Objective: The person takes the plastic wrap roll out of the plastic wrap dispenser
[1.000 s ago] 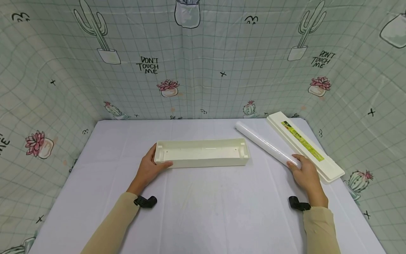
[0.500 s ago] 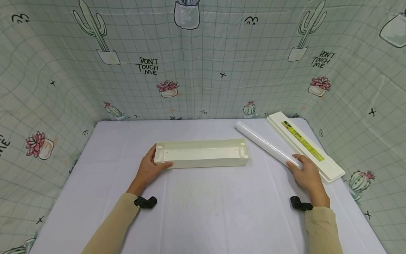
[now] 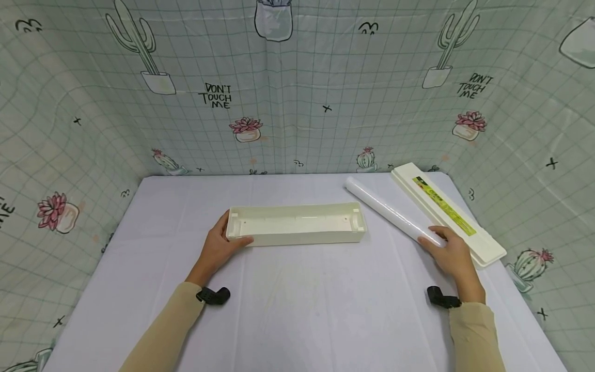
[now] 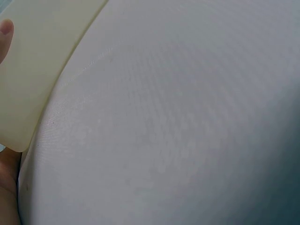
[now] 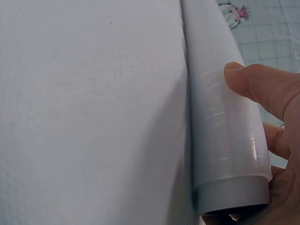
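Observation:
A long cream plastic box point(image 3: 297, 238), its top side uncovered, lies at the middle of the table. My left hand point(image 3: 220, 246) holds its left end, thumb on the front wall and fingers round behind the end. In the left wrist view, the thumb lies against the smooth wall of the box point(image 4: 42, 70). My right hand point(image 3: 449, 254) grips the near end of a roll of plastic wrap point(image 3: 390, 211). The right wrist view shows the thumb on top of the plastic wrap roll point(image 5: 220, 117) and fingers on its far side, close to the grey core end.
A long white lid point(image 3: 485, 248) with a yellow-green label lies slantwise along the table's right edge, just beyond the right hand. White cloth covers the table point(image 3: 297, 310). A patterned curtain point(image 3: 297, 77) rises behind it and at both sides.
My right hand and wrist have shifted slightly to the right, and the near end of the wrap roll has moved a little with them. The left hand and box have stayed put.

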A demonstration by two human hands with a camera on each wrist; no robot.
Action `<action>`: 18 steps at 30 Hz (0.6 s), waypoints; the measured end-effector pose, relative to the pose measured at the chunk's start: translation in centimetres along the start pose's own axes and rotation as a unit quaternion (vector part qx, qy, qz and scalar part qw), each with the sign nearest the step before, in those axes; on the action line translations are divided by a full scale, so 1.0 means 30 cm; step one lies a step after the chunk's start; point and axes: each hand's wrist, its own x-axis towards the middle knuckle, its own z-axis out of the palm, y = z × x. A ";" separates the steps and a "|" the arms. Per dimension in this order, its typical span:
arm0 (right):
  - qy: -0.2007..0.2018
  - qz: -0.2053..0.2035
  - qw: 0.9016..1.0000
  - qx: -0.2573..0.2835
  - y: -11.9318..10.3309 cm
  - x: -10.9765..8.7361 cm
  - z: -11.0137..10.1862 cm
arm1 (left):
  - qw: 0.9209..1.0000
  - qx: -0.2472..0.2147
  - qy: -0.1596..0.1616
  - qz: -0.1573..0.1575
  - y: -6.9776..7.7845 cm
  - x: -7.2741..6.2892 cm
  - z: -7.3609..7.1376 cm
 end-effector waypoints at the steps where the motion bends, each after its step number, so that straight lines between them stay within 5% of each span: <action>1: -0.001 0.002 1.000 0.001 -0.001 0.001 0.000 | 1.000 0.001 0.000 0.001 -0.002 0.001 0.000; 18: 0.018 0.000 1.000 0.013 0.002 0.001 0.011 | 1.000 -0.002 0.000 -0.003 0.011 -0.010 0.006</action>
